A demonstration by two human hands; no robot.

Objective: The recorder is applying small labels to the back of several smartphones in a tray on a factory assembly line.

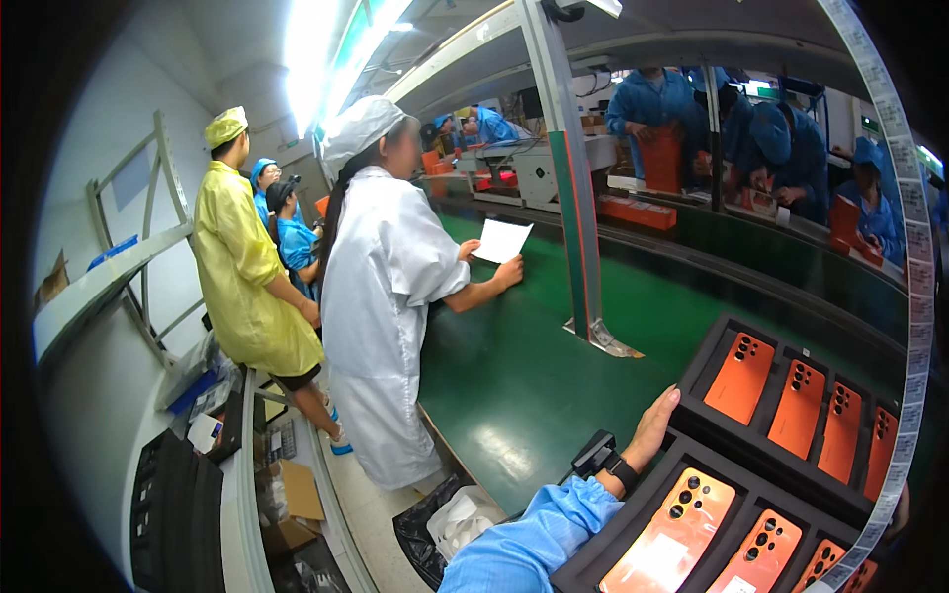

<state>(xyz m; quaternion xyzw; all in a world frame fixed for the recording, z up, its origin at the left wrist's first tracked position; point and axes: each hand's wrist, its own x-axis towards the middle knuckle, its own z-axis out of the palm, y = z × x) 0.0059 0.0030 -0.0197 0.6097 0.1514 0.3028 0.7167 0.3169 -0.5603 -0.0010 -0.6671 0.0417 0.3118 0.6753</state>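
My left hand (652, 427), in a blue sleeve with a black wrist device, grips the left edge of a black phone tray (708, 368). Four slots in that tray hold orange smartphones (740, 378), backs and camera lenses up. A second black tray (633, 514) lies nearer to me, with several more orange phones (675, 529); its near end runs out of view. Of my right hand (901, 511) only a sliver of skin shows beside the trays' right side. Its fingers are hidden, so its grip cannot be made out.
A green workbench (514, 366) with a metal post (573, 198) lies ahead. A long label strip (921, 247) curves down the right. At left, a white-coated person (371, 296) holds paper (502, 241); a yellow-coated person (237, 247) stands beyond. Blue-clad workers (781, 148) bend over another bench.
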